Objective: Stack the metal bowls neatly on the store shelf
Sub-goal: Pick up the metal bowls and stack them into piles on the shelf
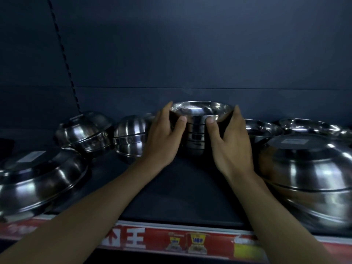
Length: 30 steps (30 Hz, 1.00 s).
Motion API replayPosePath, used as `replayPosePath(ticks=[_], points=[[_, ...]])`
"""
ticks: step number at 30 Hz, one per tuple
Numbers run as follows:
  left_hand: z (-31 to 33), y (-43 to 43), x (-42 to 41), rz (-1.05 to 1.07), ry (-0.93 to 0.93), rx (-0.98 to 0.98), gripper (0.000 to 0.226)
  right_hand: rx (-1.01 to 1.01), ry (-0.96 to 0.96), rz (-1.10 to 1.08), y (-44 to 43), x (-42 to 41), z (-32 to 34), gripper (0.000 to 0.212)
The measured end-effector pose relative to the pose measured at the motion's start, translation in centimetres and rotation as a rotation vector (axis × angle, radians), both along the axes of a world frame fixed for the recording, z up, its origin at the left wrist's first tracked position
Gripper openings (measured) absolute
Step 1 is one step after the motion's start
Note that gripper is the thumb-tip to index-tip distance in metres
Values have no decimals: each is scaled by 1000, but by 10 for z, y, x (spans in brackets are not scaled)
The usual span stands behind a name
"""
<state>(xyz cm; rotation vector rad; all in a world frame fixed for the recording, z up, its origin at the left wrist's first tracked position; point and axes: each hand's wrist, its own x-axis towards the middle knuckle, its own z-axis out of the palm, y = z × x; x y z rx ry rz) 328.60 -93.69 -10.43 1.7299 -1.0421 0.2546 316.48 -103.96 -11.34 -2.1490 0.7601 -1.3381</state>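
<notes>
An upright stack of metal bowls (196, 128) stands at the middle back of the dark shelf (182, 189); its top bowl is open upward. My left hand (162, 138) grips the stack's left side, thumb on the front and fingers round the rim. My right hand (230, 140) grips the right side the same way. The lower bowls of the stack are partly hidden between my hands.
Upside-down bowl stacks lie at the left (38, 176), back left (85, 132) and left of centre (131, 136). A large inverted bowl stack (312, 176) fills the right; shallow bowls (308, 126) sit behind it. A red price strip (171, 241) runs along the shelf's front edge.
</notes>
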Motion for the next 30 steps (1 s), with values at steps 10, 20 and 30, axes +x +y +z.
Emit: replayPosePath(ticks=[10, 20, 30], points=[[-4, -3, -13, 90, -97, 3, 62, -10, 21, 40, -5, 3, -3, 71], [2, -3, -10, 40, -70, 74, 67, -16, 35, 20, -6, 6, -6, 68], [32, 136, -16, 308, -475, 433, 61, -389, -68, 100, 74, 17, 26, 48]])
